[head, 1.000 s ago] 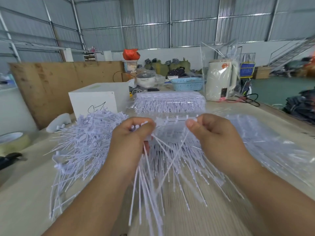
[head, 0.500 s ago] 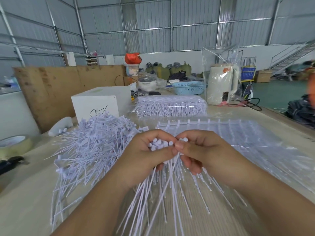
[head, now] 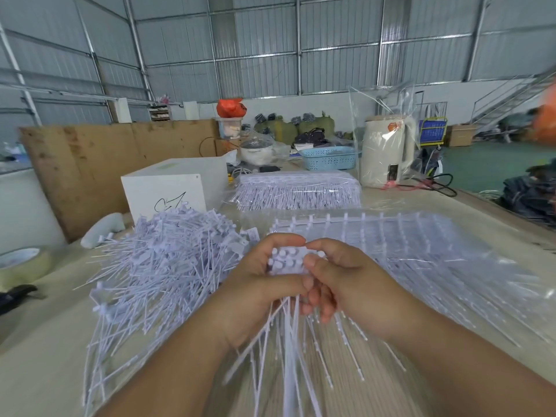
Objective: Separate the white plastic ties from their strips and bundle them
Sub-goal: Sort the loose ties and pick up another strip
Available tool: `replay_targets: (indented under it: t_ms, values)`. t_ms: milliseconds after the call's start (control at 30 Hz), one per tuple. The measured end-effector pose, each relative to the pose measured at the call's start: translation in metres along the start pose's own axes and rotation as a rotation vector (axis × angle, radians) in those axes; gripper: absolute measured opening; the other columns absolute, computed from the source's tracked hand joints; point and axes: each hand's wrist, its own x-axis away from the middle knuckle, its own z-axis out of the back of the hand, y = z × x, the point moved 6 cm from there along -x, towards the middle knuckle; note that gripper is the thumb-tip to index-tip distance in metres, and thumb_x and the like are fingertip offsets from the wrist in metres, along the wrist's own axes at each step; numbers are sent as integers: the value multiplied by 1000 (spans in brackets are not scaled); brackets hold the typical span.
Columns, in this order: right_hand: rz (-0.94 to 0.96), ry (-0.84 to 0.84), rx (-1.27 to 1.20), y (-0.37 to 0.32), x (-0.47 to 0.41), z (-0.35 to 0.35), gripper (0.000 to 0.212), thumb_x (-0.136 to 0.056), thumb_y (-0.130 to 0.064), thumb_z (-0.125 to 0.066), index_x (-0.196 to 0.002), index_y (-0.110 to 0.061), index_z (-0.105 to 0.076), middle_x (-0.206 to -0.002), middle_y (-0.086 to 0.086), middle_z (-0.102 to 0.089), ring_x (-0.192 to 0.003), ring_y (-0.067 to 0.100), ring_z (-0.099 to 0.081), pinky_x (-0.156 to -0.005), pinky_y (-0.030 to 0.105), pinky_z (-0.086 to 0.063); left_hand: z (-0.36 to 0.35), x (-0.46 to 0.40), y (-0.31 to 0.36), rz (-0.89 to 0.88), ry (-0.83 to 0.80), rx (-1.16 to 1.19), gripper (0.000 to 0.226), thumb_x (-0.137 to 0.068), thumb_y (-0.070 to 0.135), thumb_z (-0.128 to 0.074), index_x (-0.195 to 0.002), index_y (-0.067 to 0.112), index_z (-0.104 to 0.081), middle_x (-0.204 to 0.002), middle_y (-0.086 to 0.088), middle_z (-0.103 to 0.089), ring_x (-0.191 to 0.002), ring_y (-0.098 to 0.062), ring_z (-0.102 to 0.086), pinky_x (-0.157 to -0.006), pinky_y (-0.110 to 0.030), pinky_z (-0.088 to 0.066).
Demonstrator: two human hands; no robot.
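Note:
My left hand [head: 255, 293] and my right hand [head: 340, 284] meet at the centre and together grip a bundle of white plastic ties [head: 287, 261]. The tie heads show between my fingers; the thin tails fan down toward me. A big loose pile of separated ties [head: 168, 266] lies to the left of my hands. Flat sheets of ties still on their strips [head: 406, 245] lie under clear plastic to the right. A wrapped stack of tie strips [head: 298, 191] sits further back.
A white box [head: 171, 188] stands behind the loose pile. A tape roll [head: 21, 266] and a black tool [head: 15, 296] lie at the left edge. A cream kettle [head: 386, 152], a blue basket [head: 331, 158] and a cable are at the back right.
My hands came together from a strip held wide apart and gathered the ties into one tight bundle, which now sits lower and nearer me.

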Motion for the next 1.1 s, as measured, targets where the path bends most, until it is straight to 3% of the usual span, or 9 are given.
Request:
replay_targets:
  t_ms: [200, 367, 467, 533, 633, 767, 900, 1033, 1100]
  values:
    - [-2, 124, 26, 2, -1, 0, 30, -96, -26, -58, -124, -24, -45, -50, 5, -59, -43, 18, -55, -50, 24, -45, 5, -3, -1, -6, 145, -110, 58, -70, -25, -63, -115, 10, -51, -70, -16, -67, -53, -25, -63, -46, -25, -47]
    - [26, 103, -171, -1, 2, -21, 81, -70, -23, -79, -136, -23, -30, -73, 5, -66, -61, 17, -62, -60, 31, -51, 18, -3, 9, -148, 405, 51, 51, -77, -24, -56, -105, 18, -59, -79, -6, -70, -58, -19, -65, -47, -27, -52]
    - [-60, 6, -52, 7, 6, -36, 101, -49, -41, -80, -137, -30, -31, -107, 1, -69, -96, 10, -68, -89, 31, -53, 30, -1, 15, -220, 517, 110, 50, -81, -18, -59, -106, 26, -61, -94, 0, -70, -75, -15, -66, -56, -26, -54]
    - [-104, -134, -28, 11, 10, -54, 91, -51, -40, -82, -133, -29, -44, -117, 5, -67, -106, 16, -66, -94, 38, -51, 32, 0, 18, -246, 547, 119, 52, -82, -13, -61, -108, 32, -62, -100, 0, -68, -72, -15, -64, -57, -29, -53]
    - [-49, -253, -57, 8, 15, -70, 31, -69, -20, -76, -97, -20, -65, -81, 8, -68, -72, 22, -65, -65, 32, -52, 29, 0, 20, -284, 539, 128, 63, -81, -13, -62, -117, 39, -59, -92, 14, -68, -68, -10, -66, -54, -24, -54]
    - [-113, -215, -136, 3, 17, -67, 4, -73, -13, -65, -74, -12, -60, -57, 8, -57, -43, 20, -52, -47, 26, -46, 29, -1, 16, -267, 533, 159, 87, -72, -7, -69, -138, 42, -41, -103, 21, -61, -79, -14, -71, -61, -23, -56]
    - [-206, -40, -252, 4, 14, -53, 42, -86, -3, -52, -49, -21, -59, -45, 0, -34, -36, 12, -27, -41, 19, -24, 27, -2, 9, -139, 506, -54, 109, -70, -5, -75, -149, 43, -17, -110, 2, -66, -86, -11, -69, -70, -23, -55]
    - [-228, 36, -353, 3, 12, -40, 29, -91, -1, -41, -71, -16, -56, -48, -2, -27, -36, 9, -20, -40, 15, -19, 12, -2, 1, 64, 320, -233, 27, -78, 29, -74, -104, 25, -67, -84, -12, -59, -76, -16, -60, -74, -38, -55]
    - [-220, 35, -365, 3, 12, -37, 29, -92, -2, -39, -69, -17, -51, -50, 0, -27, -38, 10, -21, -40, 16, -21, 4, 0, -5, 148, 223, -280, 39, -81, 40, -66, -90, 2, -68, -85, -26, -63, -80, -23, -58, -90, -50, -49]
